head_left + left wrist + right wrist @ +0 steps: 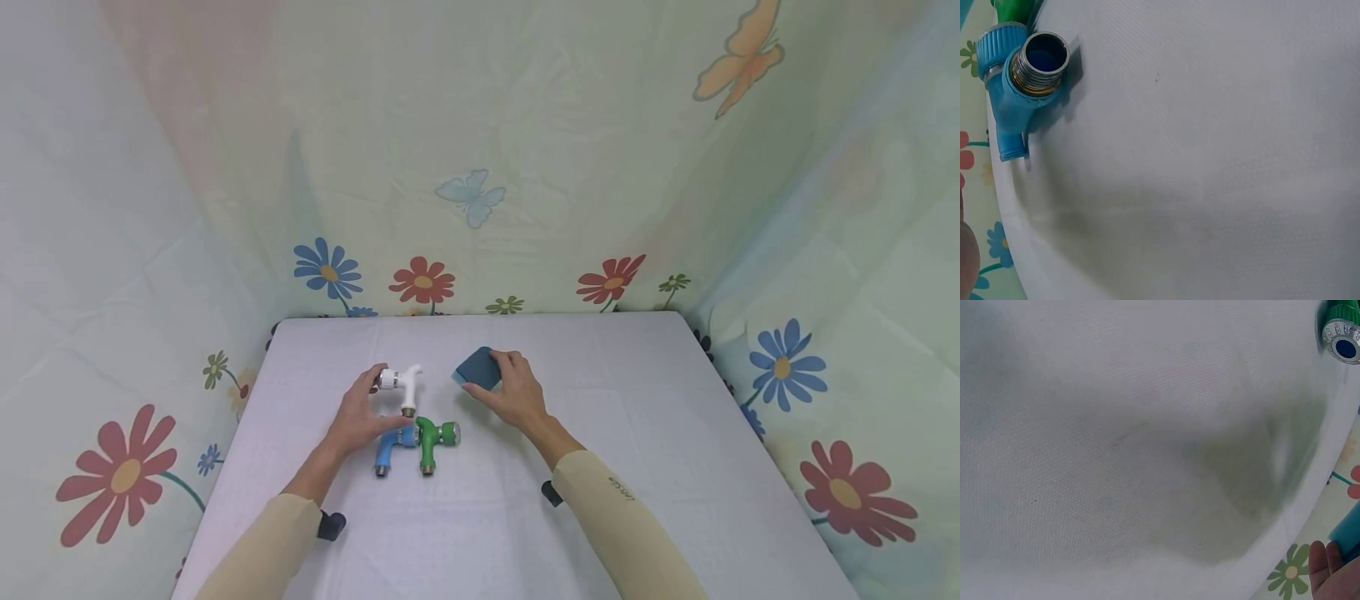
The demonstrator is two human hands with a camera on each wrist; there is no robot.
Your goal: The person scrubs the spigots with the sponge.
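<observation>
Left of the middle of the white-covered table (637, 375) are three taps, one white, one blue and one green. The left hand (360, 421) grasps the white tap (409, 390) between thumb and fingers, over the area just beyond the other two. Its long axis runs roughly front to back: threaded end toward the person, spout away and bent right, knob to the left.

The blue tap (386, 450) and the green tap (427, 442) lie side by side, threaded ends toward the person and knobs to the right, the blue knob close against the green body. The left thumb crosses in front of part of the blue one.

To the right of the white tap, the right hand (519, 393) pinches one two-tone blue sponge-like block (477, 369), dark on its broad face and paler along the lower edge. It is held aslant, one corner pointing away; its long axis is unclear, since fingers cover part of it.
</observation>
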